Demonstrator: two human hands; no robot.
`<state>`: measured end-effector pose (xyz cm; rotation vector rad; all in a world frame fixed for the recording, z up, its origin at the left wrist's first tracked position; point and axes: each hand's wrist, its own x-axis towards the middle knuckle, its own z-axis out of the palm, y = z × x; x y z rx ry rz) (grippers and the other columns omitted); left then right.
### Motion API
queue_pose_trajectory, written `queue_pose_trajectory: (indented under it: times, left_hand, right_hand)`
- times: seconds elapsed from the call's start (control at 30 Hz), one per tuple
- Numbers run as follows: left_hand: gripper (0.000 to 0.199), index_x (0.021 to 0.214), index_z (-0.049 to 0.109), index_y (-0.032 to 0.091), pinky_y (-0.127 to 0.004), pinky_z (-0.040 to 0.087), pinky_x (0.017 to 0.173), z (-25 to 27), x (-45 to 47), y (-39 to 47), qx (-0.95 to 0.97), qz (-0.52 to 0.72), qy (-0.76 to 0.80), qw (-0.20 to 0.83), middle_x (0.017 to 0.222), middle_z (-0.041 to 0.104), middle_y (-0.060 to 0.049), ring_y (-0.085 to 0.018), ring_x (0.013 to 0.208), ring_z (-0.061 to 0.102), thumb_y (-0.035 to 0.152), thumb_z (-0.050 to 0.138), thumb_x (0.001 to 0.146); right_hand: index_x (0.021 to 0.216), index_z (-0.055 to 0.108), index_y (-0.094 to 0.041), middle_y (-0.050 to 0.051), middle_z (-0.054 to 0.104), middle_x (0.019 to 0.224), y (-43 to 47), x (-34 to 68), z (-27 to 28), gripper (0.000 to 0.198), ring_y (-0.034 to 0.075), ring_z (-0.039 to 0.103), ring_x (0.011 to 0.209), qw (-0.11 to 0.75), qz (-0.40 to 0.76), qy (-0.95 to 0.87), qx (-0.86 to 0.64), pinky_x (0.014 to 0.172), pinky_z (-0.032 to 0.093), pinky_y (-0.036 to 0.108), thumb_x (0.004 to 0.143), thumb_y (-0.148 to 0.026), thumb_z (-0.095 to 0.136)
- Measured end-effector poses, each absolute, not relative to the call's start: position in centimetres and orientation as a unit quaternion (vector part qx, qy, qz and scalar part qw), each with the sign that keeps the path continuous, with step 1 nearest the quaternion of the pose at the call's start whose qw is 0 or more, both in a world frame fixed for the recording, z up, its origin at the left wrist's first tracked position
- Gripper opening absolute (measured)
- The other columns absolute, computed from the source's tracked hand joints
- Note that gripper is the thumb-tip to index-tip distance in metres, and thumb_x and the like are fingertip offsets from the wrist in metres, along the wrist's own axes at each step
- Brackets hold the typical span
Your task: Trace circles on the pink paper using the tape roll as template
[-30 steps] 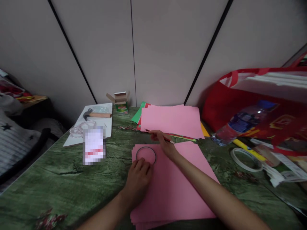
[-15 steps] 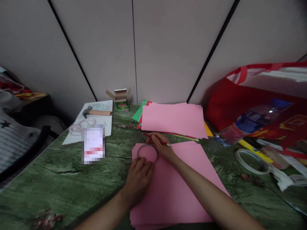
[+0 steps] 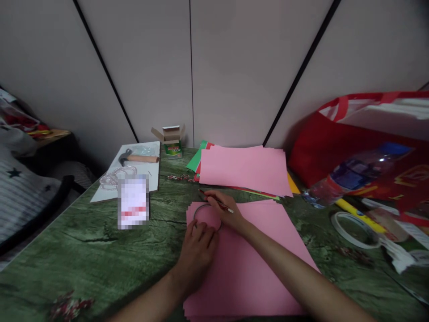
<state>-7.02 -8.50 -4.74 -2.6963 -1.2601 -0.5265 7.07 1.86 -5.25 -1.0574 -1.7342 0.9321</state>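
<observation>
A stack of pink paper (image 3: 254, 268) lies in front of me. On its upper left corner rests a thin grey ring (image 3: 197, 210), flat on the top sheet. The bent fingers of my left hand (image 3: 200, 243) press on the ring's near edge and hold it down. My right hand (image 3: 225, 208) is closed round a dark red pencil (image 3: 225, 207) with a pale end, at the ring's upper right. The pencil's point is directed up and left, past the ring's far edge. Part of the ring is hidden by both hands.
Behind lies more pink paper (image 3: 243, 165) over coloured sheets. At left are a hammer (image 3: 142, 158), bead strands (image 3: 117, 176), a blurred phone-like object (image 3: 133, 201) and an open small box (image 3: 173, 145). At right lie a bottle (image 3: 355, 174), a tape roll (image 3: 353, 230) and a red bag (image 3: 318, 143).
My right hand has shifted slightly, and the pencil now slopes more steeply across it. My left hand stays on the ring. The whole view has moved a little.
</observation>
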Motion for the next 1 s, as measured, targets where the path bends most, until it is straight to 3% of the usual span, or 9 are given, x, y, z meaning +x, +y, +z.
queue_pose_trajectory:
  times: [0.1,0.2,0.43,0.57,0.83,1.0]
  left_hand:
    - [0.037,0.120,0.052,0.018,-0.059,0.034,0.097,-5.3,-6.6,-8.5,-0.855,-0.189,-0.475,0.087,0.117,0.059,-0.012,-0.032,0.114,0.048,0.008,0.044,0.085]
    - [0.040,0.125,0.047,0.017,-0.058,0.040,0.091,-5.9,-6.1,-8.3,-0.815,-0.212,-0.532,0.081,0.129,0.048,-0.019,-0.038,0.121,0.042,0.017,0.051,0.085]
    - [0.043,0.128,0.037,0.016,-0.050,0.041,0.099,-5.3,-6.3,-7.9,-0.796,-0.298,-0.527,-0.033,0.133,0.041,-0.016,-0.030,0.129,0.033,0.017,0.048,0.086]
    - [0.040,0.124,0.040,0.018,-0.054,0.037,0.101,-5.5,-6.3,-8.2,-0.775,-0.315,-0.545,-0.056,0.133,0.038,-0.015,-0.033,0.132,0.026,0.016,0.050,0.085]
    - [0.068,0.135,0.022,0.023,-0.049,0.030,0.108,-5.5,-6.6,-7.3,-0.776,-0.310,-0.525,-0.161,0.145,0.018,-0.015,-0.030,0.138,0.017,0.012,0.058,0.079]
    - [0.068,0.132,0.025,0.025,-0.048,0.031,0.107,-5.0,-7.1,-6.3,-0.792,-0.304,-0.507,-0.154,0.146,0.016,-0.014,-0.030,0.138,0.016,0.013,0.062,0.077]
  right_hand:
    - [0.099,0.062,-0.023,0.004,0.070,0.095,1.8,7.1,-4.7,0.020,0.019,0.065,0.089,0.418,0.366,-0.724,-0.409,0.082,0.050,0.035,0.086,-0.030,0.048]
    - [0.100,0.061,-0.023,0.004,0.070,0.095,1.7,7.1,-4.4,0.020,0.019,0.065,0.089,0.409,0.375,-0.728,-0.402,0.080,0.050,0.035,0.087,-0.029,0.047]
    - [0.100,0.061,-0.022,0.005,0.070,0.095,1.7,7.3,-4.5,0.020,0.019,0.066,0.089,0.406,0.382,-0.729,-0.397,0.078,0.051,0.034,0.087,-0.029,0.047]
    - [0.101,0.061,-0.021,0.005,0.070,0.095,1.8,7.8,-4.4,0.021,0.019,0.065,0.089,0.397,0.364,-0.745,-0.393,0.079,0.050,0.034,0.088,-0.029,0.047]
    - [0.106,0.059,-0.021,0.006,0.070,0.095,2.4,8.6,-4.9,0.023,0.019,0.066,0.087,0.404,0.370,-0.740,-0.389,0.077,0.050,0.033,0.089,-0.031,0.047]
    - [0.103,0.060,-0.022,0.005,0.070,0.092,3.1,9.1,-5.2,0.023,0.019,0.066,0.084,0.411,0.348,-0.741,-0.402,0.075,0.050,0.033,0.090,-0.034,0.046]
